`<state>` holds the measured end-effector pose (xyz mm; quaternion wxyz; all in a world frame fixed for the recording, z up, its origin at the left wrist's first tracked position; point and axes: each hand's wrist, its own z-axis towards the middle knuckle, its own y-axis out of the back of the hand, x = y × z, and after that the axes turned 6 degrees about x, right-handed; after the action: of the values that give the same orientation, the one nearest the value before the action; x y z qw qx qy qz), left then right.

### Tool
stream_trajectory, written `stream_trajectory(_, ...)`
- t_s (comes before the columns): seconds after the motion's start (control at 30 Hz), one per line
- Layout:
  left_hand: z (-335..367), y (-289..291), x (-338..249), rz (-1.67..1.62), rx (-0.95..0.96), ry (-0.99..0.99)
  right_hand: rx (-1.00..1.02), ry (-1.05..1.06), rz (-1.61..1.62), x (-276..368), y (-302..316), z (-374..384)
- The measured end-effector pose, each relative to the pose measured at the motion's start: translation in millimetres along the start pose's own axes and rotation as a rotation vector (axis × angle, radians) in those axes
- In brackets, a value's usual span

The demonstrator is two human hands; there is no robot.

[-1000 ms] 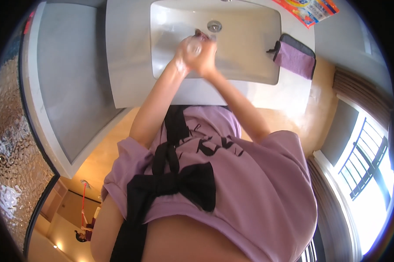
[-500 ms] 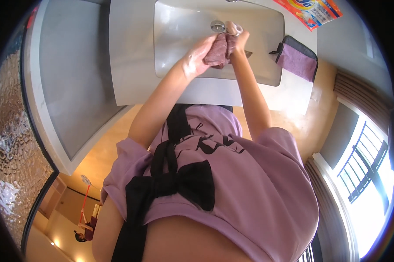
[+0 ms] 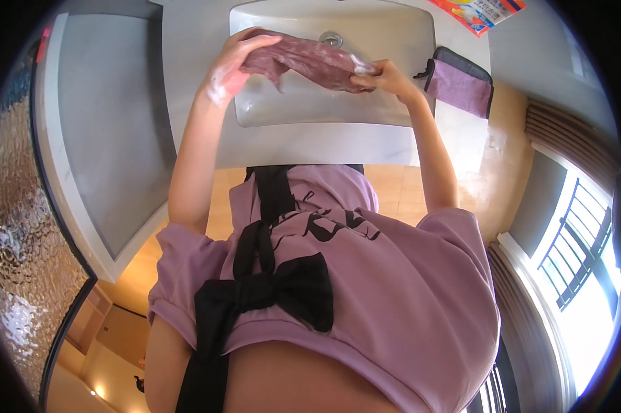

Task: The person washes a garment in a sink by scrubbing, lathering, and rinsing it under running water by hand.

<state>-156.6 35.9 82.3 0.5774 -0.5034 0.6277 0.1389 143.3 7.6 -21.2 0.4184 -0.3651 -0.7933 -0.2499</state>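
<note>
A wet, dusky purple-pink cloth (image 3: 307,63) is stretched out over the white sink basin (image 3: 310,113). At its left end, my left hand (image 3: 238,58) grips it, with white suds on the wrist. My right hand (image 3: 386,79) pinches the opposite end, where a little foam sits on the fabric. Between the two hands the cloth hangs in folds, one corner drooping near the left. Behind the cloth, the round metal drain (image 3: 332,38) shows at the bottom of the basin.
A folded purple cloth with dark edging (image 3: 459,86) lies on the counter right of the sink. An orange and white packet (image 3: 482,12) rests at the far right. A grey panel with a white frame (image 3: 118,124) stands at the left, and a window (image 3: 579,248) at the right.
My hands have moved apart, left and right, spreading the cloth that was bunched between them. The view has shifted slightly. The person in the background at lower left is mostly out of sight.
</note>
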Motion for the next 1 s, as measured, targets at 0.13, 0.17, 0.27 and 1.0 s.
stream_trajectory(0.13,-8,3,10,0.022,-0.248,0.094,-0.208,0.344,0.596,6,10,-5)
stream_trajectory(0.17,-12,-3,21,-0.073,-0.293,0.12,-0.045,0.33,0.733,12,14,-7)
stream_trajectory(0.27,-9,-13,62,-0.096,-0.321,0.274,-0.193,0.458,1.014,31,-7,9)
stream_trajectory(1.0,64,-73,133,-0.473,-0.687,-0.216,-0.817,0.572,0.041,39,-118,28)
